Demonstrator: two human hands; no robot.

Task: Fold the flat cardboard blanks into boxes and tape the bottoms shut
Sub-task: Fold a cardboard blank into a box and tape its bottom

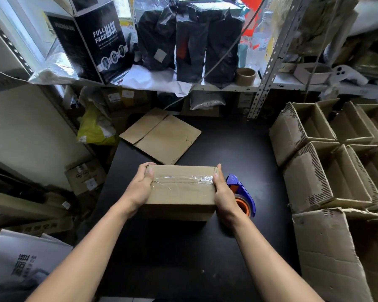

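A cluttered storeroom with shelves surrounds a black table [238, 149], where finished boxes [327, 171] are stacked at the right and a flat blank [162, 136] lies at the far side. The taped box [181, 190] sits mid-table, left hand [140, 188] and right hand [223, 192] clasping its short ends, beside a tape dispenser [242, 192]. Empty, it likely handles light and stiff; the end walls suit holding.

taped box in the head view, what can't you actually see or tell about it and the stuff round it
Head view:
- Taped box: its underside faces the black table; whether that side is open cannot be seen.
- Box ends: covered by the left hand and right hand, so how far the tape runs down them is hidden.
- Tape dispenser: partly behind the right hand.
- Flat cardboard blank: print too small to read.
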